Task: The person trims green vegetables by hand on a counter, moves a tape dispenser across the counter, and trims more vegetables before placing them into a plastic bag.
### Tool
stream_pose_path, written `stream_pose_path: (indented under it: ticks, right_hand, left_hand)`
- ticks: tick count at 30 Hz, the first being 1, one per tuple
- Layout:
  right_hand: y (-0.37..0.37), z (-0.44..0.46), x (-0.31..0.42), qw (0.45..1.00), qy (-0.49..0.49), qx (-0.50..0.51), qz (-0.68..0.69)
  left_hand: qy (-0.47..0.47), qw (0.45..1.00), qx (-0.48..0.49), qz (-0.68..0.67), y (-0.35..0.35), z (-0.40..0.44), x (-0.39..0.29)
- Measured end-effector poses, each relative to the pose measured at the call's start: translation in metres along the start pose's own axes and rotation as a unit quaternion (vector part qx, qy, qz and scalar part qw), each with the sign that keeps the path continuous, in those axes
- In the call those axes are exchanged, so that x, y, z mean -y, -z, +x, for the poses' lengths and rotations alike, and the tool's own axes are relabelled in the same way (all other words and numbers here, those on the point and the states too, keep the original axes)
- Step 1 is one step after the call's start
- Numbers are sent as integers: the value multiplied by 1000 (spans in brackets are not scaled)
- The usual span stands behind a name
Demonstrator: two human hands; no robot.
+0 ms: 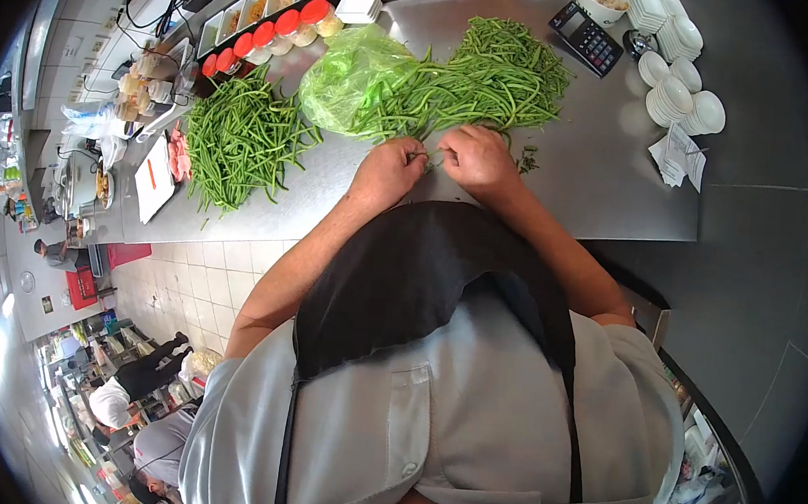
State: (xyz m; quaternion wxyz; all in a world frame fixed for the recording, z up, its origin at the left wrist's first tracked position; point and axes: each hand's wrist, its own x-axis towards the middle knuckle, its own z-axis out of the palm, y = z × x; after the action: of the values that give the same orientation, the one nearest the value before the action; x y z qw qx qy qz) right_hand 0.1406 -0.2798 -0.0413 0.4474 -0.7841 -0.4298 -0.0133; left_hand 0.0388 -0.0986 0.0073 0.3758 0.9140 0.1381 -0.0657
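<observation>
My left hand [389, 172] and my right hand [479, 164] are close together at the near side of the steel counter [605, 186]. Both pinch at a green bean [433, 157], only a bit of which shows between the fingertips. Just beyond them spreads a large heap of long green beans [505, 76]. A translucent green plastic bag [351, 78] lies against that heap's left side. Farther left is a second pile of green beans [243, 138]. Small green trimmings [527, 158] lie beside my right hand.
Red-lidded jars [287, 24] line the back left, beside a white lid or dish [358, 7]. A calculator [586, 38], stacked white cups [672, 102] and paper slips [678, 157] sit at the right. A notepad [154, 180] lies far left. Other people [112, 405] stand in the background.
</observation>
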Motion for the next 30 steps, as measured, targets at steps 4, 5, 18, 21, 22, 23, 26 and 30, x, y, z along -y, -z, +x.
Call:
stream_pose_path:
  ticks: [4,5,18,21,22,23,26,30]
  right_hand:
    - [-9,1,-5,999,6,19,33]
    - [-10,1,-5,999,-7,15,38]
    - [-12,7,-11,719,-449,0,531]
    - [-9,5,-18,803,-389,19,451]
    - [-6,5,-16,822,-360,62,437]
    - [-3,5,-14,838,-329,105,422]
    - [-18,0,-16,880,-260,136,373]
    - [-22,-1,-8,892,-272,129,336]
  left_hand:
    - [8,999,37,-12,2,0,-8]
    - [4,999,32,-12,2,0,-5]
    - [77,933,49,-348,-7,8,12]
    - [140,841,39,-522,0,5,11]
    - [149,800,32,-580,0,3,12]
    - [139,799,19,-585,-2,5,16]
    - [130,802,1,-583,-4,5,14]
    - [104,822,-2,-560,-5,5,18]
